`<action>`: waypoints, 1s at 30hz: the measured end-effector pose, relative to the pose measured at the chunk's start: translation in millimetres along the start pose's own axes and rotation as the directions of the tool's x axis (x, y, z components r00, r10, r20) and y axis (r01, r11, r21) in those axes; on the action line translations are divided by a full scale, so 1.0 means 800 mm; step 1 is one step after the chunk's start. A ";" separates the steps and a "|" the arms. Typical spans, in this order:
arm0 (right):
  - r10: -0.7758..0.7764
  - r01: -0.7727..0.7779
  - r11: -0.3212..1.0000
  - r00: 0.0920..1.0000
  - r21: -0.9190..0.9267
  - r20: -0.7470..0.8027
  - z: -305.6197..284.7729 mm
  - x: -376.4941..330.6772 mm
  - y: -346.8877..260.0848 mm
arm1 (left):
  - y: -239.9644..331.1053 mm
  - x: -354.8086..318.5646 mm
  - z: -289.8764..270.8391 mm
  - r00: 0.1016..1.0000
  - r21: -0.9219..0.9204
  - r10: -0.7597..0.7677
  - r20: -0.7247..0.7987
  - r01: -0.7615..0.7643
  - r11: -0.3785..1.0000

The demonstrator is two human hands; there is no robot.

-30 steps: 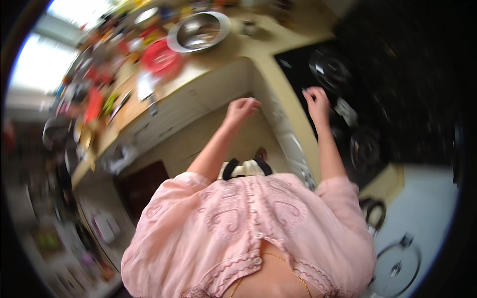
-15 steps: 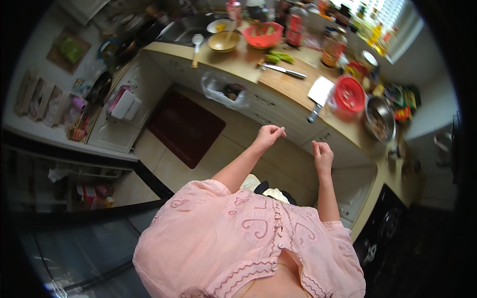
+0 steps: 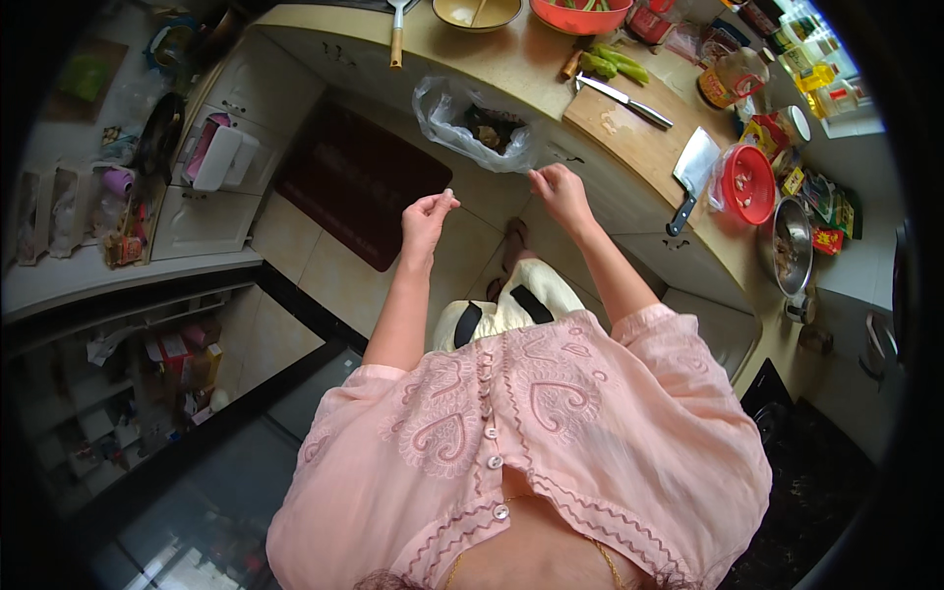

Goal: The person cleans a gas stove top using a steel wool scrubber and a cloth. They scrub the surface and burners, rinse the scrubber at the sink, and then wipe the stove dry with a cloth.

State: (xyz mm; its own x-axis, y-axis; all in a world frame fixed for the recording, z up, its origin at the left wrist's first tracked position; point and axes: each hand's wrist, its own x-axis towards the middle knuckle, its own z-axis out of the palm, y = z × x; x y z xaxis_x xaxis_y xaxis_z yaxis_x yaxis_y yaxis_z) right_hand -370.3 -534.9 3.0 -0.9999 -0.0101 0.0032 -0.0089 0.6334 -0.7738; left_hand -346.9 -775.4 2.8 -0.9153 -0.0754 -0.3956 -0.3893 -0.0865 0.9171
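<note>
My left hand (image 3: 425, 224) is held out over the floor, near the dark red mat, with thumb and fingers pinched together. My right hand (image 3: 562, 193) is likewise closed, its fingertips close to the lower right edge of a white plastic bag (image 3: 442, 116). Whether the fingertips touch the bag I cannot tell. What either hand holds, if anything, is too small to make out. The bag hangs at the counter front with dark scraps inside.
On the counter (image 3: 359, 28) lie a wooden cutting board (image 3: 615, 123) with a knife (image 3: 629, 103), green peppers (image 3: 615, 64), a cleaver (image 3: 696, 162), a red bowl (image 3: 747, 187) and a steel bowl (image 3: 787, 246). A dark red mat (image 3: 364, 177) covers part of the floor. An open fridge (image 3: 157, 364) stands at left.
My body and view have turned and moved nearer the counter. My right hand is now by the plastic bag; my left hand is over the mat's edge. Both stay closed.
</note>
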 end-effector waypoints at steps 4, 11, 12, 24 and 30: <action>-0.094 0.094 0.996 0.996 -0.014 -0.009 0.033 0.071 0.017 | 0.021 0.025 -0.010 0.997 0.049 -0.008 -0.074 0.012 0.999; -0.142 0.144 0.990 0.981 -0.003 0.135 0.090 0.161 0.026 | 0.043 0.111 -0.030 0.969 0.015 0.094 -0.227 -0.093 0.996; -0.121 0.116 0.993 0.975 0.037 0.187 0.087 0.171 0.005 | 0.046 0.121 -0.036 0.956 0.051 0.122 -0.269 -0.112 0.992; -0.351 0.257 0.931 0.819 0.257 0.454 0.180 0.272 -0.149 | 0.098 0.165 -0.132 0.889 0.061 -0.011 -0.458 0.044 0.997; -0.329 0.274 0.944 0.801 0.182 0.500 0.240 0.325 -0.224 | 0.121 0.206 -0.222 0.869 -0.016 0.064 -0.491 -0.082 0.997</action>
State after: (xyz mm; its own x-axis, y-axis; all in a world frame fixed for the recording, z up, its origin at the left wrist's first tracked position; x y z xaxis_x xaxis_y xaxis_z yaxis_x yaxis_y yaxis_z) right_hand -627.8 -799.7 20.7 -0.7951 -0.6035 -0.0596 -0.2816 0.4544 -0.8451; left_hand -517.0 -973.0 17.7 -0.7693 -0.5588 -0.3098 -0.3112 -0.0958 0.9455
